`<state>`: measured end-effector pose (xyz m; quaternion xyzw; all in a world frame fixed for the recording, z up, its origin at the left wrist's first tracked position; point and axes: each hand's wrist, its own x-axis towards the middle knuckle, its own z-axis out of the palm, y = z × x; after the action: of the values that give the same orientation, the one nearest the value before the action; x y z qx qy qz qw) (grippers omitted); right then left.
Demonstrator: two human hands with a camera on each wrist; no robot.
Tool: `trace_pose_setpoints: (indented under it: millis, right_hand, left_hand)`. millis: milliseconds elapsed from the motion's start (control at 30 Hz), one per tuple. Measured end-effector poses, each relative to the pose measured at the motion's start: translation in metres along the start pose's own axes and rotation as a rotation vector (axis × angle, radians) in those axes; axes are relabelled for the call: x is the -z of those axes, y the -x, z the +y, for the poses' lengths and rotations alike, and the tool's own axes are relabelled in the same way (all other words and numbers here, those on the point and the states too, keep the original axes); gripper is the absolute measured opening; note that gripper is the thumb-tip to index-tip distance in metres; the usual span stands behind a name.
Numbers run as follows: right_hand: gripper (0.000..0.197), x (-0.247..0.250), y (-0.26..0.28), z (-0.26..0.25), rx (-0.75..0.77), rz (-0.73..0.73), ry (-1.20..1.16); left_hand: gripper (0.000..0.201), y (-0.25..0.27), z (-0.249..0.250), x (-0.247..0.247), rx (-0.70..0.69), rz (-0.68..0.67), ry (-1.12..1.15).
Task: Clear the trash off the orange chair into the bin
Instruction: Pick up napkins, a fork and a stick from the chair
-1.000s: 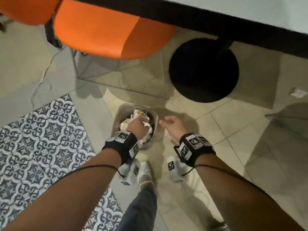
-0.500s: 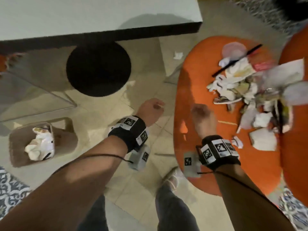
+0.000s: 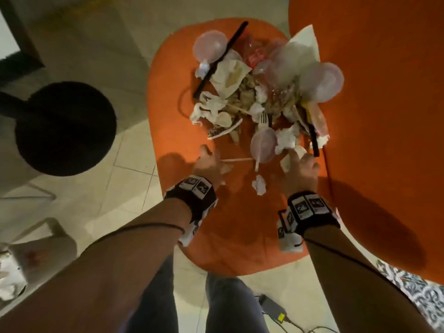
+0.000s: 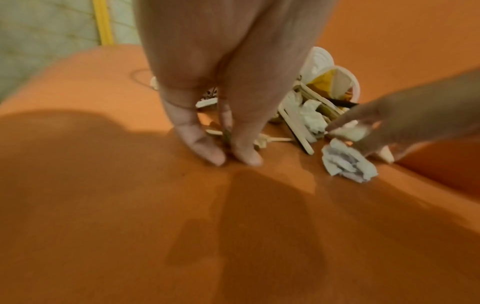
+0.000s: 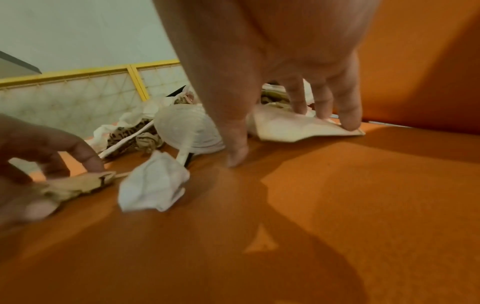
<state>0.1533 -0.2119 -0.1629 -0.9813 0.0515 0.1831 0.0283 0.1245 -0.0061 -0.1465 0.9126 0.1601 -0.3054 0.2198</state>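
Observation:
The orange chair seat [image 3: 230, 227] carries a heap of trash [image 3: 259, 92]: clear plastic lids, crumpled napkins, a white fork, black straws, wrappers. My left hand [image 3: 211, 157] reaches down at the heap's near edge. Its fingertips [image 4: 215, 156] touch the seat at a wooden stick [image 3: 236, 160] and a brown paper scrap [image 5: 72, 187]. My right hand [image 3: 300, 159] is spread, and its straight fingers [image 5: 348, 121] press on a flat white wrapper [image 5: 291, 127]. A crumpled white tissue [image 3: 259, 185] lies loose between the hands. The beige bin [image 3: 40, 248] stands on the floor at lower left.
The chair's orange backrest [image 3: 384, 92] rises right of the heap. A black round table base [image 3: 64, 128] sits on the tiled floor to the left. A charger with cable [image 3: 274, 308] lies by my feet, and a patterned rug [image 3: 420, 299] shows at lower right.
I turned from the bin to the orange chair. Both hands moved off the bin and came down onto the seat at the near edge of the trash heap.

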Motion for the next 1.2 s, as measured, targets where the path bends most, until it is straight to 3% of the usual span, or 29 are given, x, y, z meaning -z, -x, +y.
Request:
trace_pose_setpoints:
  millis: [67,167,267,333,367,433,500,567,633,767,867,933,1033,1133,1200]
  right_hand:
    - [0.061,0.003,-0.001,0.002,-0.013,0.067,-0.051]
    - [0.053,0.016,-0.003,-0.005,-0.059,0.002,-0.213]
    - [0.039,0.034,0.003,-0.015,-0.085,0.09,-0.45]
    - [0.03,0.047,0.007,-0.024,-0.139,0.101,-0.54]
    - [0.027,0.054,0.007,-0.03,-0.157,0.106,-0.602]
    - [0.027,0.066,0.004,-0.042,-0.157,0.074,-0.74]
    - [0.039,0.067,-0.006,-0.053,-0.134,-0.027,-0.856]
    - [0.048,0.063,-0.022,-0.062,-0.146,-0.104,-0.851]
    - [0.051,0.057,-0.04,-0.067,-0.123,-0.144,-0.695]
    - [0.096,0.04,-0.06,-0.07,-0.115,-0.208,-0.564]
    - [0.102,0.036,-0.06,-0.071,-0.118,-0.148,-0.431]
    - [0.095,0.038,-0.059,-0.072,-0.127,-0.18,-0.449]
    - [0.066,0.039,-0.059,-0.071,-0.193,-0.237,-0.604]
    - [0.034,0.038,-0.053,-0.066,-0.253,-0.135,-0.782]
    - [0.028,0.04,-0.044,-0.06,-0.28,-0.032,-0.875]
  left_hand:
    - [0.042,-0.007,-0.001,0.003,-0.11,0.02,-0.038]
    - [0.031,-0.016,0.001,0.014,-0.203,0.102,0.005]
    - [0.025,-0.03,0.003,0.034,-0.277,0.37,0.175]
    - [0.033,-0.043,0.002,0.049,-0.325,0.58,0.193]
    - [0.041,-0.049,0.004,0.058,-0.312,0.62,0.179]
    - [0.072,-0.062,0.009,0.072,-0.239,0.509,0.061]
    - [0.103,-0.075,0.015,0.079,-0.147,0.21,-0.051]
    - [0.116,-0.088,0.021,0.079,-0.132,-0.002,-0.127]
    - [0.117,-0.092,0.027,0.075,-0.138,-0.079,-0.231]
    - [0.088,-0.091,0.03,0.064,-0.241,-0.001,-0.326]
    - [0.066,-0.094,0.028,0.063,-0.348,0.079,-0.338]
    - [0.06,-0.096,0.03,0.066,-0.39,0.067,-0.352]
    - [0.055,-0.098,0.032,0.073,-0.433,0.055,-0.33]
    - [0.051,-0.098,0.031,0.08,-0.457,0.076,-0.244]
    - [0.049,-0.097,0.029,0.083,-0.473,0.104,-0.184]
